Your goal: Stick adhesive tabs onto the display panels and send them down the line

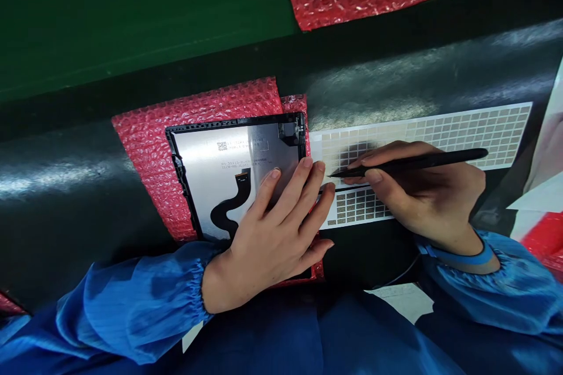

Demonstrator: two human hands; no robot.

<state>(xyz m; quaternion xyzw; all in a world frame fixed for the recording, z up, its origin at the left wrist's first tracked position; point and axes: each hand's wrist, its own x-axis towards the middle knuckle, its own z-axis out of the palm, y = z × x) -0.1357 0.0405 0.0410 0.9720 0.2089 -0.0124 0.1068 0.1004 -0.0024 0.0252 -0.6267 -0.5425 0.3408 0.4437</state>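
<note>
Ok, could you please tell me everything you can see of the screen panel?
The screen panel lies flat with its silvery back up, inside a black frame, on red bubble wrap. Its back shows a square code, printed lines and a wavy black ribbon cable with an orange end. The left hand rests spread across its lower right.

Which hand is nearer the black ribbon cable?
Left hand: it lies on the display panel beside the ribbon cable. Right hand: beyond the panel's edge, over the gold pad sheet.
</note>
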